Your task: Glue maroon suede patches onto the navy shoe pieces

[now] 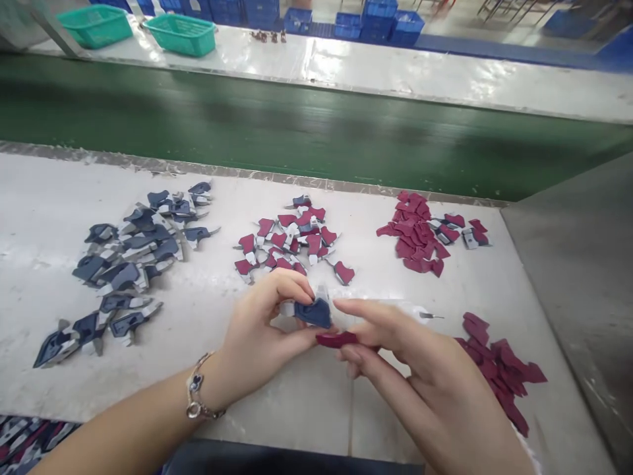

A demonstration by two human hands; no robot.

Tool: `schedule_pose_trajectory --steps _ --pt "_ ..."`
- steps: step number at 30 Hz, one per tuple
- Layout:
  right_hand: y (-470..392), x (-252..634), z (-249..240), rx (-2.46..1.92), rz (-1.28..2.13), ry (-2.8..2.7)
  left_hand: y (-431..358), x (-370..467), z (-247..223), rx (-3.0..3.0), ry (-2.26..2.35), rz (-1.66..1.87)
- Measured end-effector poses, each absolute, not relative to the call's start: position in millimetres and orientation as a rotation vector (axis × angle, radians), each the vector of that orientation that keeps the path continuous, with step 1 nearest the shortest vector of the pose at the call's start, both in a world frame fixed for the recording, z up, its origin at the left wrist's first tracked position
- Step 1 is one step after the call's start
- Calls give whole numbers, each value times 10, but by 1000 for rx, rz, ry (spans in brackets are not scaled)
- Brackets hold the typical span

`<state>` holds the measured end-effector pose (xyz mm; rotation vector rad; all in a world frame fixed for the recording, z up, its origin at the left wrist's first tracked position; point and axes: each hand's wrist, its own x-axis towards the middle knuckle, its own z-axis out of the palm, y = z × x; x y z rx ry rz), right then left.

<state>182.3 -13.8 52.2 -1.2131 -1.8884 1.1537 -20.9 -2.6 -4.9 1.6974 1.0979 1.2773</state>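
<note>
Blue-and-grey part (313, 313), near the centre of the frame, sits between the thumb and fingers of the left hand (267, 323), which comes in from the lower left with a bracelet (196, 394) on its wrist. Just to the right, the right hand (400, 356) pinches a dark red piece (337, 340) between thumb and fingers, just below the blue face of the part.

Both hands are over a white table (277, 422). A spread of blue-and-grey parts (143, 237) covers the left side of the tabletop. Beyond the hands, at the middle, lies a cluster of red-and-grey parts (313, 244). Right of that is a heap of loose red pieces (414, 237), with a few red-and-grey parts beside it, and another group of red pieces (509, 373) lies at the lower right, partly behind the right hand.

A green band (297, 138) runs across the frame behind the table. Above it is a pale ledge (445, 82) with two green baskets (180, 36) at the upper left, and blue bins (378, 23) stand farther back along the top.
</note>
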Motion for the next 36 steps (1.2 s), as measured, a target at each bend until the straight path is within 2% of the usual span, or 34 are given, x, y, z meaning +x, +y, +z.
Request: schedule_pose_trajectory --steps 3,9,24,32,36 --pt "-117 1762 469 -1288 1342 -1650 -46 -206 -37 1729 1094 1267" --pt "4 1713 447 -1294 1507 -1451 -53 -197 -30 1863 1144 1290" --pt "58 1714 443 -1278 1621 -1348 -64 -203 -19 1944 1053 1387" --pt "35 1699 421 -1212 1552 -1468 -67 -225 -5 1925 970 1413" --pt "16 1658 426 -1186 1394 -1669 -63 -222 -16 1793 971 1388"
